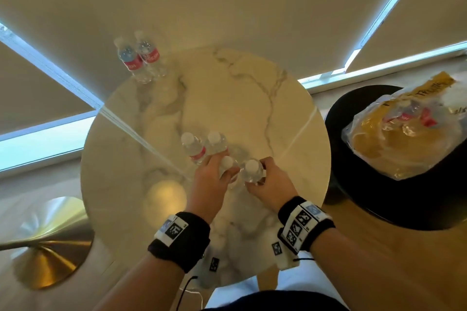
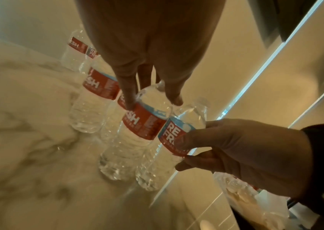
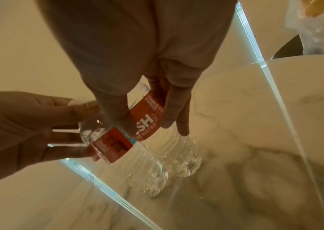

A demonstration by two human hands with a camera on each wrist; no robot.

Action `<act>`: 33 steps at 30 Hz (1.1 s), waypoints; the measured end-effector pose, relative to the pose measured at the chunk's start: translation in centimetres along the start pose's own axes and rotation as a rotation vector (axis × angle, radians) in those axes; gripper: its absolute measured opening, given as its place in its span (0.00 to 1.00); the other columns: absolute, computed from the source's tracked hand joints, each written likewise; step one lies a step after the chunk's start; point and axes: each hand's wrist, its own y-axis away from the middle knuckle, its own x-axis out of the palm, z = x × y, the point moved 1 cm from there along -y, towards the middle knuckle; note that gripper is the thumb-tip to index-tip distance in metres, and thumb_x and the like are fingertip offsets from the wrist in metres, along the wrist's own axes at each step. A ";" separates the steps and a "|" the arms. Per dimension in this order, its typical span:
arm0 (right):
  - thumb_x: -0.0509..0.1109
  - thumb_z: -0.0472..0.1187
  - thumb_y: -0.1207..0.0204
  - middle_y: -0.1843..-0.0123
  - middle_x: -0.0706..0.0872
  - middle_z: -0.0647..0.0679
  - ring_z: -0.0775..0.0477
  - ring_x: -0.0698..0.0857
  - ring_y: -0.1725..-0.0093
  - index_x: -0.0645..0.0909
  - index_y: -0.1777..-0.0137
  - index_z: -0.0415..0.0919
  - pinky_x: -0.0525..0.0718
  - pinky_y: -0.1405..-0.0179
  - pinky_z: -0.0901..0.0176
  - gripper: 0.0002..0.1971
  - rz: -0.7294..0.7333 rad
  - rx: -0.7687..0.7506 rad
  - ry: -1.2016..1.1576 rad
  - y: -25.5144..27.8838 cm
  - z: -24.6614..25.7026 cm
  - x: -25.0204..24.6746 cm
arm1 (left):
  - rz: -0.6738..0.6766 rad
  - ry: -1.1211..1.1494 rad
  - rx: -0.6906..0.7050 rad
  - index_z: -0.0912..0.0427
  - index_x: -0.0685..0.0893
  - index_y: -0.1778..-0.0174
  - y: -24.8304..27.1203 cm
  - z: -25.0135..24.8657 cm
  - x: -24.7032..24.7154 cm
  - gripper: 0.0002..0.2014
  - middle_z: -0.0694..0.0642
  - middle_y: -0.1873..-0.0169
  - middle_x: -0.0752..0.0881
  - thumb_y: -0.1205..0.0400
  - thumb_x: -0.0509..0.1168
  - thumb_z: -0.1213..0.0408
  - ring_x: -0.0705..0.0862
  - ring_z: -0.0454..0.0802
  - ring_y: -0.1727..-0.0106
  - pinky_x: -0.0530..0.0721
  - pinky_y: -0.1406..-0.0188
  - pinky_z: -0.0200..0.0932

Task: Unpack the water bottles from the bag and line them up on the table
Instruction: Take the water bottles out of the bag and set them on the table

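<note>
Clear water bottles with red labels and white caps stand on a round marble table (image 1: 290, 113). My left hand (image 1: 219, 168) grips one bottle (image 1: 227, 163) by its upper body; in the left wrist view the thumb and fingers (image 2: 127, 93) pinch it above the label (image 2: 143, 124). My right hand (image 1: 264, 175) grips a second bottle (image 1: 252, 171) right beside it, fingers (image 3: 174, 109) curled round its label (image 3: 147, 123). Both held bottles are upright, bases at the tabletop, almost touching. Two more bottles (image 1: 193, 148) (image 1: 216, 142) stand just behind them, another pair (image 1: 131, 58) (image 1: 149, 52) at the far left edge.
A yellow and clear plastic bag (image 1: 404, 139) with more bottles inside lies on a black round stool (image 1: 353, 118) to the right of the table. A brass lamp base (image 1: 48, 242) sits on the floor at lower left. Window blinds close off the far side.
</note>
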 end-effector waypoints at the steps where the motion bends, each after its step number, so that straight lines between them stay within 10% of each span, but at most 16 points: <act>1: 0.76 0.53 0.35 0.50 0.87 0.48 0.42 0.89 0.53 0.71 0.45 0.51 0.89 0.56 0.43 0.22 0.000 0.012 -0.010 0.0 0.0 0.3 | 0.006 -0.012 0.013 0.52 0.82 0.33 0.0 0.3 -0.2 0.19 0.50 0.40 0.85 0.19 0.73 0.56 0.81 0.42 0.44 0.73 0.51 0.29; 9: 0.81 0.61 0.38 0.32 0.79 0.53 0.49 0.81 0.36 0.68 0.24 0.50 0.81 0.35 0.50 0.44 0.091 0.062 0.033 0.7 -0.8 -3.5 | -0.109 -0.285 0.232 0.50 0.82 0.31 2.5 -1.1 -2.7 0.32 0.51 0.35 0.81 0.30 0.77 0.42 0.79 0.52 0.33 0.80 0.44 0.40; 14: 0.70 0.61 0.25 0.46 0.86 0.55 0.55 0.86 0.48 0.80 0.37 0.47 0.83 0.47 0.58 0.23 -0.230 0.155 -0.101 1.0 -5.1 -12.3 | -0.108 -0.178 0.463 0.56 0.86 0.37 3.3 -7.2 -0.4 0.22 0.53 0.41 0.83 0.25 0.75 0.50 0.83 0.52 0.39 0.83 0.38 0.46; 24: 0.65 0.45 0.17 0.42 0.86 0.42 0.39 0.83 0.39 0.80 0.35 0.39 0.79 0.42 0.59 0.15 -0.516 0.448 -0.204 -8.2 -21.1 -30.6 | 0.465 0.025 0.373 0.49 0.84 0.36 -6.2 -21.6 25.0 0.13 0.43 0.47 0.84 0.15 0.65 0.51 0.84 0.37 0.46 0.85 0.45 0.38; 33: 0.67 0.47 0.20 0.32 0.82 0.35 0.33 0.80 0.34 0.78 0.30 0.36 0.77 0.38 0.46 0.22 -0.390 0.447 0.031 -15.0 -25.7 -37.3 | 0.551 -0.198 0.240 0.49 0.69 0.23 -16.1 -22.3 45.4 0.30 0.53 0.28 0.77 0.22 0.59 0.46 0.77 0.50 0.29 0.75 0.24 0.55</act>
